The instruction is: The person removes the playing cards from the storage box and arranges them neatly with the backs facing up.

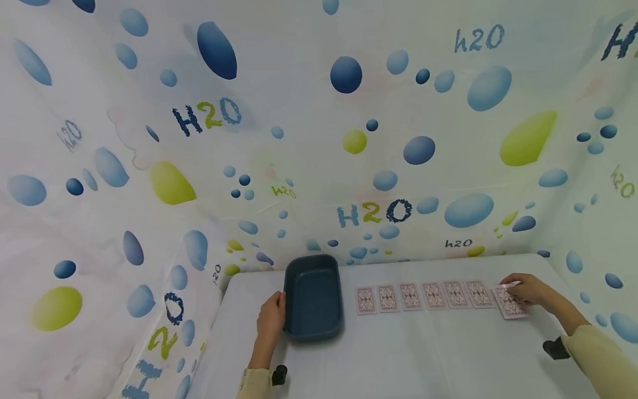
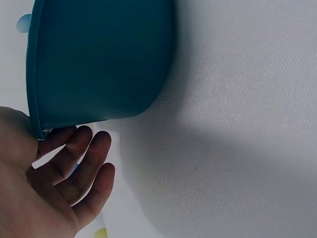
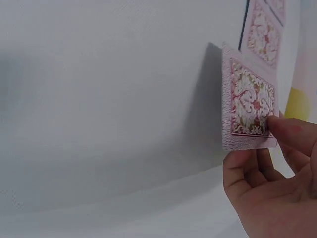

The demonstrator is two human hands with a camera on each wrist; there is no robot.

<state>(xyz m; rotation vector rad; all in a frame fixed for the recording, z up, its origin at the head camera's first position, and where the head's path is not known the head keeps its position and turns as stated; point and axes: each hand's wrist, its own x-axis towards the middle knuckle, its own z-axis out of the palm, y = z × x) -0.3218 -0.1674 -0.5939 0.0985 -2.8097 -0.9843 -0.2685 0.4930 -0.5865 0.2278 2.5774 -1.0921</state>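
At the left side of a dark blue rectangular plastic tray [image 1: 313, 335], my left hand [image 1: 270, 321] grips the rim. In the left wrist view, the fingers [image 2: 91, 156] curl by the outer wall under the rim, and the thumb is hidden. My right hand [image 1: 530, 289] pinches a red-and-white patterned playing card [image 1: 509, 303] at the right end of a row. In the right wrist view, the thumb lies on the card's patterned back [image 3: 250, 101] with fingers behind it, and the card is tilted up from the table. Its face is hidden.
Several playing cards [image 1: 411, 297] lie back up in a row between the tray and the right hand. All are on a white-covered table [image 1: 399, 354]. A white curtain [image 1: 299, 138] with blue and green drops hangs behind and at the sides.
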